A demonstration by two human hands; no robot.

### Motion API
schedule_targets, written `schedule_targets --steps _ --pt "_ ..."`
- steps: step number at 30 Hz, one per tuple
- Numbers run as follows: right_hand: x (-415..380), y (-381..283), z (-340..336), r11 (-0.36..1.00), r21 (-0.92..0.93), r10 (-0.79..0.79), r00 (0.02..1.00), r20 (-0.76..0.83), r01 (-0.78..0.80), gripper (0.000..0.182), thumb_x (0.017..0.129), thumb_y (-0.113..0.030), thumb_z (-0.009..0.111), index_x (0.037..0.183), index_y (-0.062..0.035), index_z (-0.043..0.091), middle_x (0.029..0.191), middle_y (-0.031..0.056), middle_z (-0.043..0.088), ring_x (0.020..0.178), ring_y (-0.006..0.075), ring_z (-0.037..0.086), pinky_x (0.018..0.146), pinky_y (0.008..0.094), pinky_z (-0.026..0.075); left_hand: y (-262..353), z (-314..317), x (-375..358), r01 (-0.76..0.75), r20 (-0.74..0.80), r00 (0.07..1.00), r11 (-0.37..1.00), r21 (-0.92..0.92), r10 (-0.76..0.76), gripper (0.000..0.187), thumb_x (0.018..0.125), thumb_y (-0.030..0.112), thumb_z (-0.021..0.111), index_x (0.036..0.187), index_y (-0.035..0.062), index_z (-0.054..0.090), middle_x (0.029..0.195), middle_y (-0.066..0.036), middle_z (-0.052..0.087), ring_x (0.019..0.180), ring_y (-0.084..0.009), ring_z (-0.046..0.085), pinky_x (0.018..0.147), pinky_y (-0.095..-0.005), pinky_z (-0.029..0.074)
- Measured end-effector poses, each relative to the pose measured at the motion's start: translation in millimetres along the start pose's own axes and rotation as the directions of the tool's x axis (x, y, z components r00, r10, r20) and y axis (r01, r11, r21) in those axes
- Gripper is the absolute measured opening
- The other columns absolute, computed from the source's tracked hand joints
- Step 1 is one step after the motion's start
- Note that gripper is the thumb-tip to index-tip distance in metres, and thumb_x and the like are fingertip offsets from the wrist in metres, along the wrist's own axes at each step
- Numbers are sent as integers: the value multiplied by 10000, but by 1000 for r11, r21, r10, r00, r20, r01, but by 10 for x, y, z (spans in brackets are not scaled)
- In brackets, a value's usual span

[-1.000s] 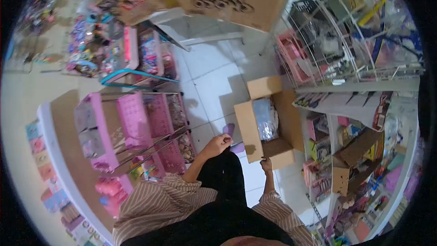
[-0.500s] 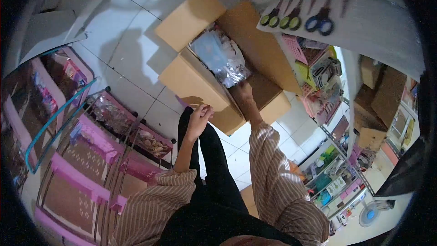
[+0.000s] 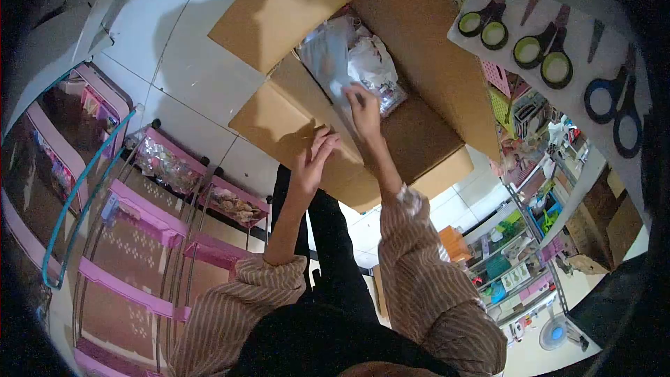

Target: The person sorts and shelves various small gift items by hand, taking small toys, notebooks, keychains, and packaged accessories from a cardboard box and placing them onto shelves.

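Observation:
A large open cardboard box [image 3: 429,122] stands on the floor before me with its flaps spread. Inside lie a pale blue, see-through plastic packet [image 3: 324,52] and a white plastic bag [image 3: 373,63], with shiny wrapped goods around them. My right hand [image 3: 366,112] is in the box, thumb and fingers pinched on the lower edge of the blue packet; its contents are blurred. Over the near left flap hangs my left hand [image 3: 314,160], its fingers loosely bent and apart, holding nothing.
Pink shelf racks [image 3: 143,216] stand at the left, with bagged goods in a low bin [image 3: 167,160]. Scissors [image 3: 544,56] hang on a white panel at the upper right. Shelves of small goods [image 3: 513,265] and a fan [image 3: 553,334] are at the right.
My right hand has come up from the near part of the box to the blue packet. My left hand's fingers have loosened. The view has shifted, bringing the box and scissors closer.

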State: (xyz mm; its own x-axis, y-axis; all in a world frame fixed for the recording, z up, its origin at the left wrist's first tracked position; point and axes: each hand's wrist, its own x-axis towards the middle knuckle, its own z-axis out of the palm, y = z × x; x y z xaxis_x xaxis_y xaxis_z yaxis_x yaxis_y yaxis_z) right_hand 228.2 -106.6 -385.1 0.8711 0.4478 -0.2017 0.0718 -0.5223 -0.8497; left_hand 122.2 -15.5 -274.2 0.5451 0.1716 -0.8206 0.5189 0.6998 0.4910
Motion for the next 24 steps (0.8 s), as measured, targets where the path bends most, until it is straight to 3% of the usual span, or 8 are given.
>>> schedule_targets --steps 2,5,7,8,13,17,20,24 --pt "-251 -303 -285 995 -23 95 974 204 -92 118 699 -11 492 801 9 546 658 190 505 550 192 510 533 306 406 142 80 2 50 -17 999 998 -36 -51 396 816 242 441 1116 -6 364 1014 -100 496 910 -141 481 784 -270 356" --pt "-671 -719 -623 961 -203 -109 931 349 189 223 638 -8 526 846 -69 577 875 116 555 748 235 563 624 330 456 211 272 -94 52 -109 993 999 15 -50 394 808 221 455 1115 -8 363 1012 -105 491 891 -134 471 789 -268 347" --pt "-841 -931 -754 943 -262 -81 904 419 206 268 622 -11 536 871 -100 582 939 77 557 796 247 558 659 338 465 155 341 -215 -207 -115 970 976 60 213 440 767 220 531 1084 -41 376 957 -173 500 892 -168 479 758 -255 367" --pt "-873 -1028 -798 956 -229 -61 885 461 185 220 630 -14 552 844 -58 581 916 92 560 798 256 553 675 332 459 239 339 -323 -140 -126 976 956 257 176 398 782 180 506 1085 -44 379 938 -162 509 871 -177 478 763 -265 360" --pt "-556 -1198 -838 981 -14 -128 700 702 194 171 717 -97 535 855 -1 562 906 98 565 802 240 552 694 311 450 -162 -46 -466 -73 -372 916 974 215 151 340 797 144 480 1069 -41 396 941 -133 510 873 -186 460 786 -282 346" --pt "-33 -481 -721 866 344 179 868 464 -362 242 766 -178 472 888 24 529 843 129 576 732 146 568 653 262 434 -114 -364 -761 125 -449 887 992 5 -109 361 796 157 490 1096 -17 389 1050 -105 458 938 -172 415 830 -287 318" --pt "614 167 -244 990 -64 136 945 297 -122 210 785 -127 431 922 6 519 809 102 582 718 198 552 658 296 421 -230 -590 -808 49 -414 907 996 -80 -78 365 796 158 493 1100 -12 384 1100 -88 413 970 -165 387 845 -287 303" --pt "1101 824 477 880 -425 49 850 524 212 250 753 -92 414 982 -76 516 945 107 550 892 237 503 766 355 387 -288 -713 -766 80 -463 871 977 -200 -166 384 790 173 504 1101 -15 379 1094 -85 410 967 -165 386 837 -291 307"
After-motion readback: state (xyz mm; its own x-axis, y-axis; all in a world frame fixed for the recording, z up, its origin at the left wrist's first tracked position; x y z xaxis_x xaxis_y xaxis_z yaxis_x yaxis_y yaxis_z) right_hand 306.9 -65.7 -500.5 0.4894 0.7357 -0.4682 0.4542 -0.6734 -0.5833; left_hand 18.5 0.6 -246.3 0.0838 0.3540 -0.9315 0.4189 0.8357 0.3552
